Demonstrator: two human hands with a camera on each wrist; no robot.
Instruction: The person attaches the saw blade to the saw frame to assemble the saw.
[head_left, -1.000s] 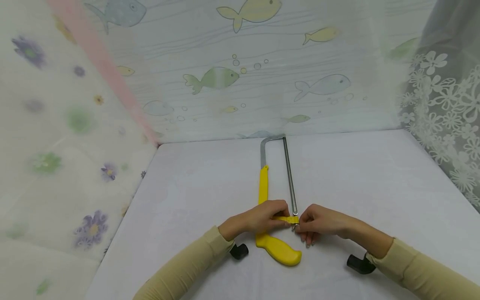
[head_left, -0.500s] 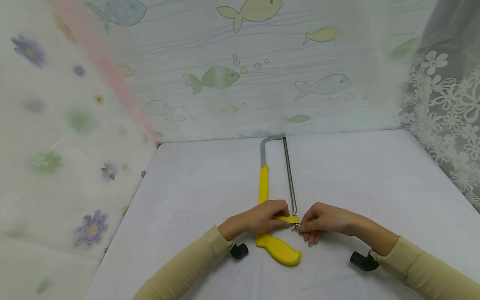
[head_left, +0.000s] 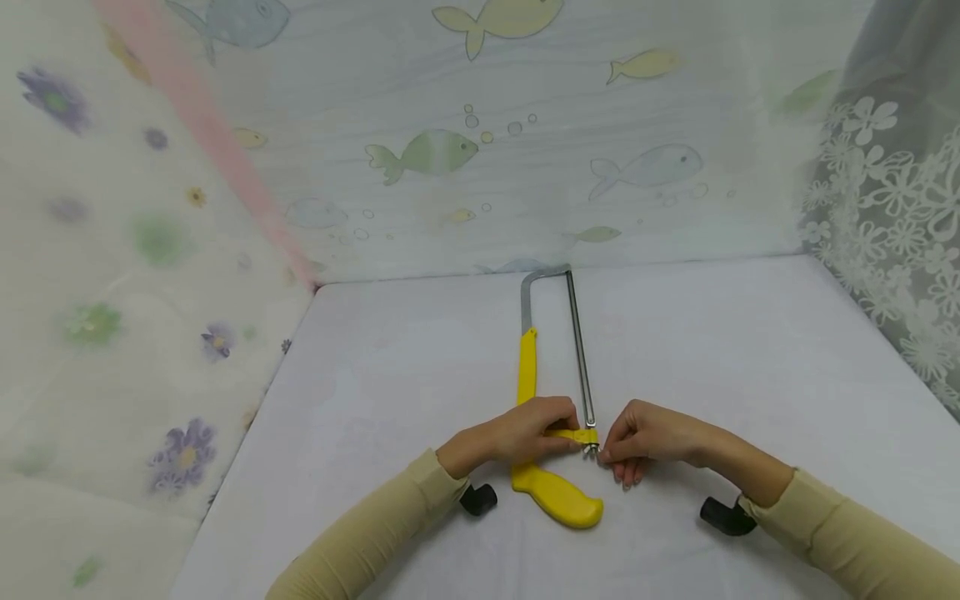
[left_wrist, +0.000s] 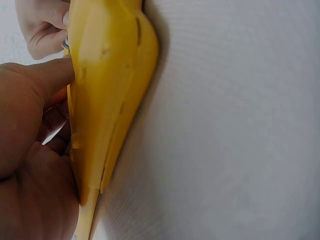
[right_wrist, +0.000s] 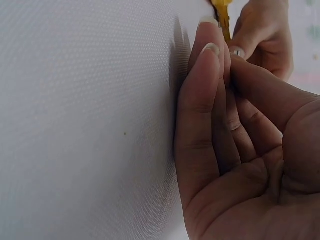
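A hacksaw with a yellow frame and handle (head_left: 564,500) lies flat on the table, its metal blade side (head_left: 581,358) on the right. My left hand (head_left: 525,429) grips the short yellow crossbar (head_left: 579,436) near the blade's near end. In the left wrist view the thumb lies against the yellow saw body (left_wrist: 105,95). A small wing nut (head_left: 591,452) juts out below the crossbar. My right hand (head_left: 652,433) is beside it on the right, thumb and fingertips drawn together. Whether the fingertips touch the nut is hard to tell, and the right wrist view hides it.
A white cloth (head_left: 405,350) covers the table. Behind it hangs a curtain with fish (head_left: 442,154); a floral curtain (head_left: 187,450) is on the left and lace (head_left: 930,283) on the right. Black wrist devices (head_left: 478,500) sit under the sleeves.
The right hand has shifted slightly to the right, off the wing nut it partly covered, so the nut shows more. The left hand and hacksaw stay in place.
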